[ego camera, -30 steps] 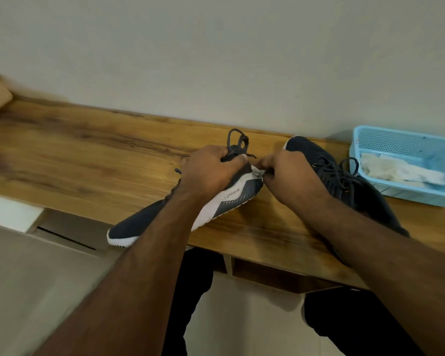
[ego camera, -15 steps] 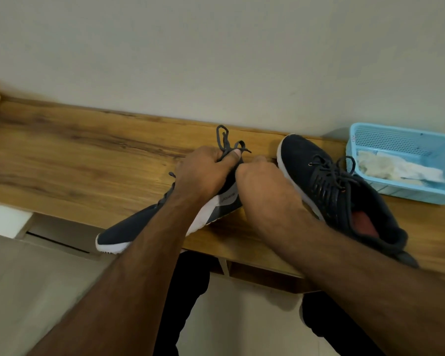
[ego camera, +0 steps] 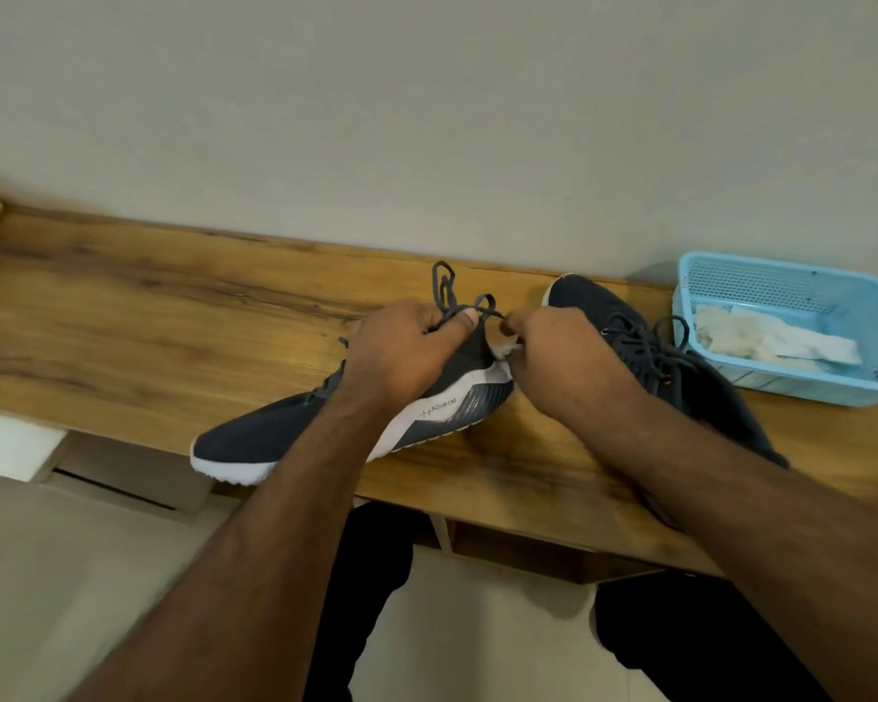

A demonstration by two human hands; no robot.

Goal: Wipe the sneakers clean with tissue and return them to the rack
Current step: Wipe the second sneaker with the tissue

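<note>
While my left hand [ego camera: 401,354] grips the sneaker [ego camera: 335,423] lying on the wooden top [ego camera: 148,336], my right hand [ego camera: 558,362] pinches tissue [ego camera: 504,353] against its heel, so wiping continues, probably along the sole next.

Two sneakers [ego camera: 285,433] [ego camera: 645,342] – one blue basket [ego camera: 781,382] – two hands [ego camera: 401,354] [ego camera: 563,362] – one wooden shelf [ego camera: 148,326].

Soft even light, no glare. Faint shadow cast on wall [ego camera: 427,119] behind blue basket [ego camera: 802,387]. Slight motion blur at left edge; wide-angle bowing seen along wooden top [ego camera: 148,316].
</note>
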